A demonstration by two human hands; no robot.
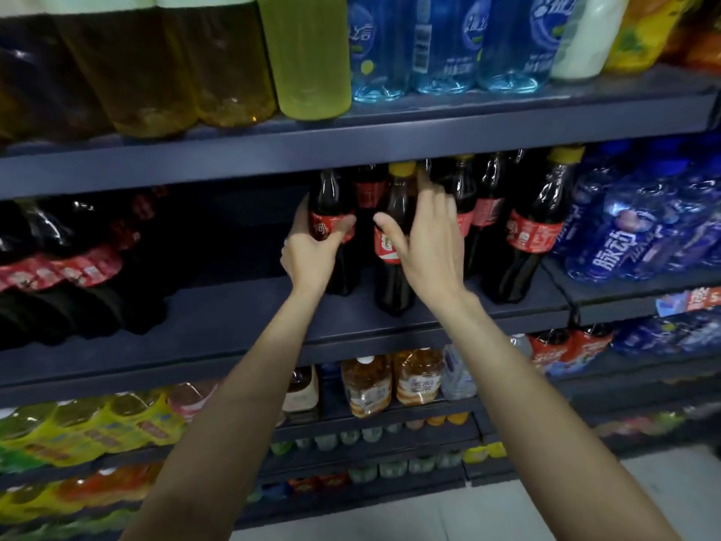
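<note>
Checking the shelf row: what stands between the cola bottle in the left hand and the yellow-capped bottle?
Head view: between the held cola bottle and the yellow-capped bottle, another red-labelled cola bottle stands, further back.

Dark shelf w/ upright cola btls, cola packs lt.
</note>
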